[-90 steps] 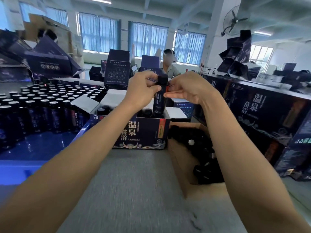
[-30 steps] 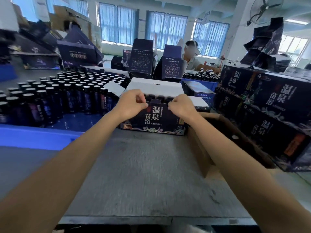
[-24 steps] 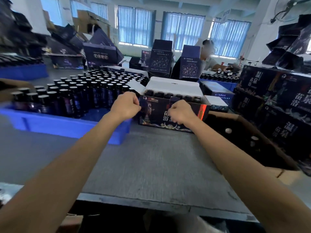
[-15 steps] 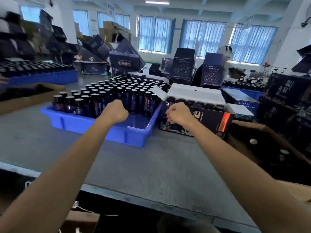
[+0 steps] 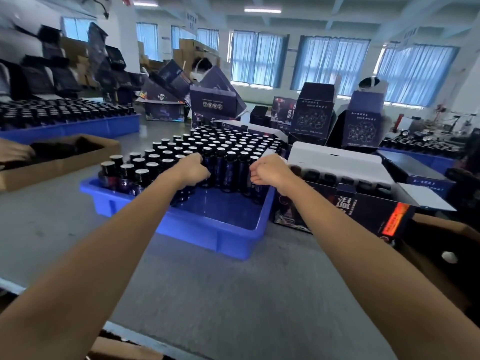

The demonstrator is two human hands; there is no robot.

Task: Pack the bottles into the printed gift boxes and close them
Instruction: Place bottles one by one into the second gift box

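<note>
Many dark bottles [image 5: 226,162] with black caps stand in a blue tray [image 5: 220,240] on the grey table. My left hand [image 5: 193,170] curls its fingers round a bottle at the left end of the front row. At the right end of that row, my right hand [image 5: 267,171] has its fingers curled on another bottle. To the right of the tray stands the dark printed gift box [image 5: 337,211], lid flaps up, with a row of bottle caps showing inside. Neither hand touches the box.
A brown carton [image 5: 65,162] lies at the left, another [image 5: 441,255] with dark bottles at the right front. A second blue tray [image 5: 78,128] of bottles sits far left. Upright printed boxes [image 5: 311,118] and people stand behind.
Both hands left the front flap of the gift box and moved left to the front row of bottles in the tray. The view turned left with them.
</note>
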